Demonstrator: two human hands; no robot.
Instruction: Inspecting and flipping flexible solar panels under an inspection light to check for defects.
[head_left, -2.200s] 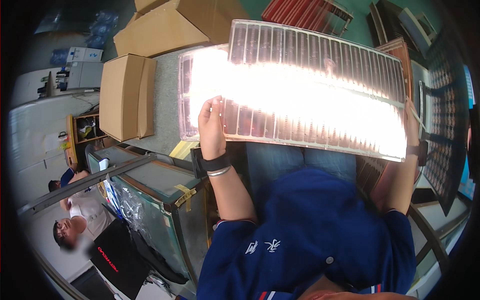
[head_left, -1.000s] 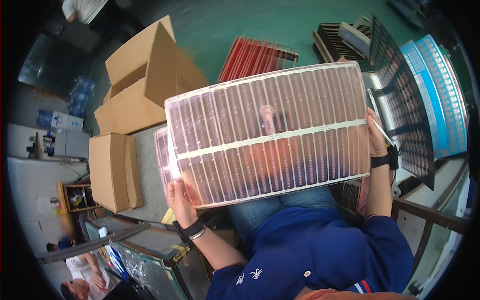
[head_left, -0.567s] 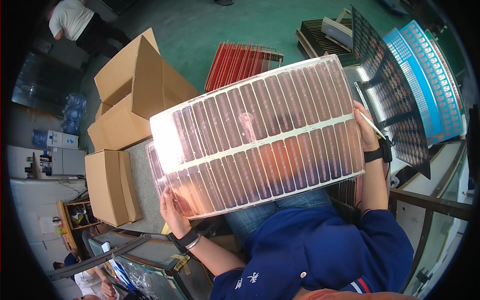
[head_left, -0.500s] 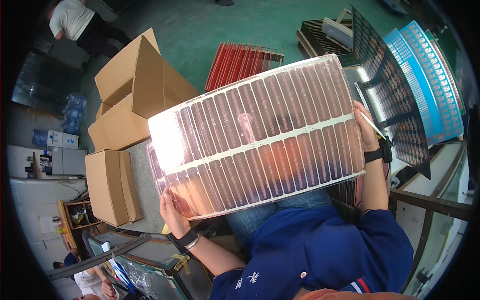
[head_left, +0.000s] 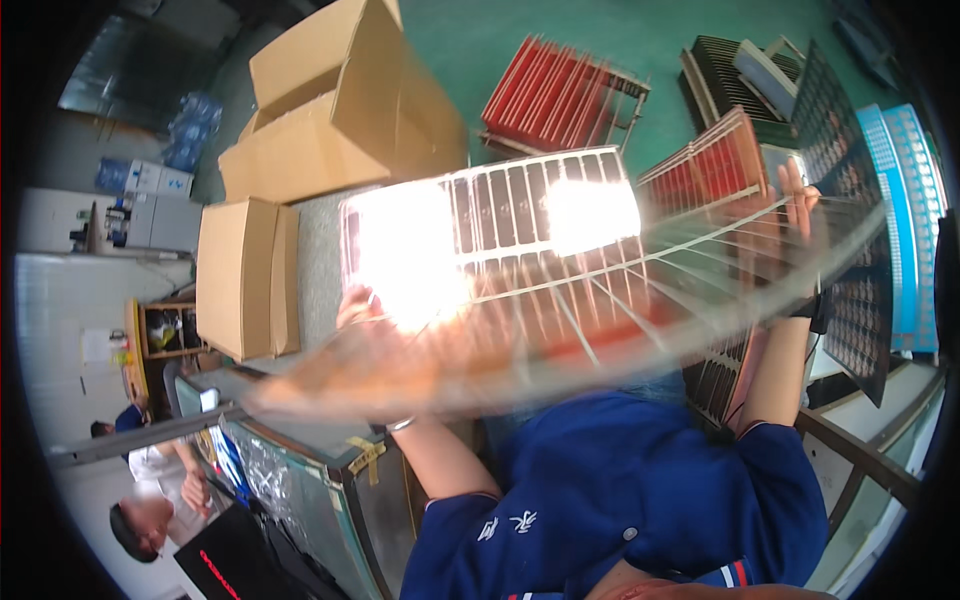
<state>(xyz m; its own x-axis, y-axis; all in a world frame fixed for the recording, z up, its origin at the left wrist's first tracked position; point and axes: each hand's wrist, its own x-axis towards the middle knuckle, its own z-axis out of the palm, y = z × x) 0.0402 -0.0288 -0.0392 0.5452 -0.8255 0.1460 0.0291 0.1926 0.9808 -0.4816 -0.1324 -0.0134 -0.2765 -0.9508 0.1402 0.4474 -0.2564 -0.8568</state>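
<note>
A large clear plastic sheet with rows of dark strips (head_left: 500, 212) spans the space before my body, with strong glare on its upper left part. Its near part bows and is smeared by motion, sweeping from lower left to the right; whether this is one sheet or two I cannot tell. At the left edge my left hand (head_left: 357, 305) is closed on the sheet, its wrist partly covered by the blurred part. My right hand (head_left: 797, 195) grips the far right end, fingers up, beside a dark perforated panel (head_left: 842, 260).
Cardboard boxes (head_left: 248, 280) stand on the left. Beyond the sheet are a red slatted rack (head_left: 560, 95), another red piece (head_left: 712, 165) and a dark slatted rack (head_left: 735, 80). Blue panels (head_left: 905, 225) lean at right. A person (head_left: 170, 490) is at lower left, past a metal rail (head_left: 150, 440).
The sheet was flat and tilted toward me; now its near part bends and blurs. My right hand has moved up and right, my left hand up. The view has shifted, with the boxes higher.
</note>
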